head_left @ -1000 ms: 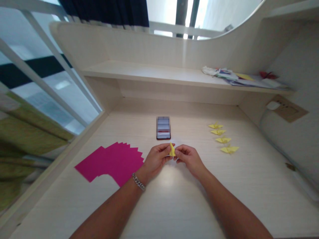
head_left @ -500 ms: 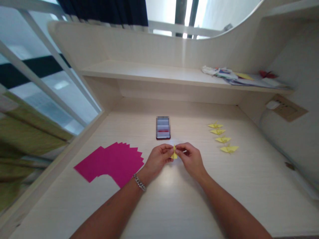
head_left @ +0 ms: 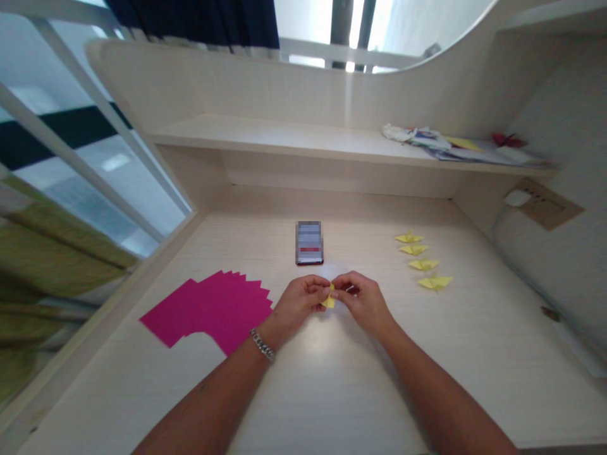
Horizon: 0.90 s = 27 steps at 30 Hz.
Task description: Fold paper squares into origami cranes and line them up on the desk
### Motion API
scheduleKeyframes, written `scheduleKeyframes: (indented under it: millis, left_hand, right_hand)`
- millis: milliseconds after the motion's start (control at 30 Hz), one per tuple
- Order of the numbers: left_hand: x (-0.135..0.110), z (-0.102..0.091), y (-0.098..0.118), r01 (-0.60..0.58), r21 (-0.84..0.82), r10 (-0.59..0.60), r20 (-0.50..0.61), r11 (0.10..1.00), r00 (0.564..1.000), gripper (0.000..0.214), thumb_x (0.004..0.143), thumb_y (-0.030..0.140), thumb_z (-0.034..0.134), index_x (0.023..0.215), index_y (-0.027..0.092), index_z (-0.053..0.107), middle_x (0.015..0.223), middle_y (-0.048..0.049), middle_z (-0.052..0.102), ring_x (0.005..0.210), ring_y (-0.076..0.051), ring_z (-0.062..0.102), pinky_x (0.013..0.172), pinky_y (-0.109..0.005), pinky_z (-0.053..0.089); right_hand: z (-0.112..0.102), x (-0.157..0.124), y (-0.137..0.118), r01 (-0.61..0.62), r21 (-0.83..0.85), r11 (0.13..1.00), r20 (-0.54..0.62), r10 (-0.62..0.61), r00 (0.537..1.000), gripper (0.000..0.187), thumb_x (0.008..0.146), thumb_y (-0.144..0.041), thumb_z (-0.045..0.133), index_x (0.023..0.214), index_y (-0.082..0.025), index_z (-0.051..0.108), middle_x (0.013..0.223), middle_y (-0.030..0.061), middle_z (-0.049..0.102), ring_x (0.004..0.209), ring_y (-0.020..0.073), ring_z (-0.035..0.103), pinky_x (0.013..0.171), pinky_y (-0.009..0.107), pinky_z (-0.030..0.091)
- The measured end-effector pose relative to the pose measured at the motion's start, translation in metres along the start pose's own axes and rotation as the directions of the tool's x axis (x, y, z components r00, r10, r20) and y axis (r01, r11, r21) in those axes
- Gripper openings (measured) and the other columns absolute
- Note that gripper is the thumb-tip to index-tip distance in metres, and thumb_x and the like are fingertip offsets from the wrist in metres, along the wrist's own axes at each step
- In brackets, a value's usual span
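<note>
A small folded yellow paper [head_left: 331,301] is pinched between both hands above the middle of the desk. My left hand [head_left: 302,302] grips its left side with thumb and fingers; a silver chain bracelet [head_left: 262,344] circles that wrist. On the other side, my right hand [head_left: 363,297] pinches the paper near its top. Fingertips hide part of the folds. Several finished yellow paper cranes [head_left: 423,265] stand in a row to the right. Left of my hands lies a fanned spread of magenta paper sheets [head_left: 213,306], partly behind my left wrist.
A phone [head_left: 310,243] with a blurred screen lies just beyond my hands. Papers [head_left: 436,142] rest on the shelf [head_left: 265,136] above the desk. A charger [head_left: 518,198] sits in the right wall socket, its cable running down. White rails border the left side.
The folded paper has tilted and its lower part now shows a little lower between my fingers. Both hands keep their pinch; the whole view has shifted slightly.
</note>
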<state>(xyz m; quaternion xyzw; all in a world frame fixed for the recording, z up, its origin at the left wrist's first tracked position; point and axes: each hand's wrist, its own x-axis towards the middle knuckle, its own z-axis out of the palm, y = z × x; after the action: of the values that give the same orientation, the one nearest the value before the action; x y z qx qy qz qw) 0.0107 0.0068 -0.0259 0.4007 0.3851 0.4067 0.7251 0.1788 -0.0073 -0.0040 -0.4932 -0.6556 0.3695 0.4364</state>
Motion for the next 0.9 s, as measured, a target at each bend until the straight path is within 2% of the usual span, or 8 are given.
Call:
scheduleKeyframes:
  millis: [133, 467, 700, 900]
  left_hand:
    - [0.0001, 0.0, 0.0013, -0.001, 0.048, 0.001, 0.004, 0.999, 1.0, 0.035, 0.064, 0.029, 0.078, 0.091, 0.012, 0.064, 0.073, -0.0052, 0.064, 0.062, -0.013, 0.059, 0.053, -0.022, 0.045]
    - [0.0012, -0.0015, -0.001, -0.06, 0.123, 0.065, -0.044, 0.991, 0.997, 0.033, 0.067, 0.032, 0.074, 0.093, 0.014, 0.065, 0.079, -0.0068, 0.065, 0.064, -0.014, 0.059, 0.052, -0.022, 0.046]
    - [0.0016, 0.0001, 0.001, -0.097, 0.066, 0.099, -0.024, 0.993, 0.995, 0.028, 0.067, 0.029, 0.076, 0.088, 0.014, 0.067, 0.079, -0.0052, 0.065, 0.066, -0.013, 0.059, 0.06, -0.026, 0.049]
    - [0.0015, 0.0019, -0.0011, -0.118, 0.065, 0.118, 0.002, 0.991, 0.993, 0.023, 0.067, 0.029, 0.075, 0.083, 0.013, 0.07, 0.079, -0.0057, 0.066, 0.067, -0.012, 0.059, 0.068, -0.027, 0.049]
  right_hand:
    - [-0.0021, 0.0004, 0.0005, -0.024, -0.012, 1.0, 0.039, 0.025, 0.999, 0.01, 0.073, -0.027, 0.068, 0.078, -0.019, 0.064, 0.074, 0.001, 0.066, 0.067, 0.0144, 0.059, 0.062, 0.026, 0.046]
    - [-0.0064, -0.0019, -0.0026, 0.175, -0.229, 0.957, 0.101, -0.156, 0.983, 0.007, 0.081, -0.026, 0.059, 0.077, -0.021, 0.061, 0.076, 0.0021, 0.063, 0.066, 0.0142, 0.056, 0.061, 0.026, 0.045]
    - [-0.0052, -0.0021, -0.0004, 0.231, -0.262, 0.937, 0.091, -0.215, 0.972, 0.01, 0.084, -0.026, 0.054, 0.084, -0.022, 0.064, 0.079, 0.0036, 0.063, 0.068, 0.0153, 0.057, 0.064, 0.028, 0.045]
    - [-0.0051, -0.0025, -0.0017, 0.236, -0.322, 0.917, 0.081, -0.222, 0.972, 0.01, 0.084, -0.023, 0.054, 0.082, -0.021, 0.064, 0.077, 0.0037, 0.062, 0.07, 0.016, 0.056, 0.066, 0.029, 0.044]
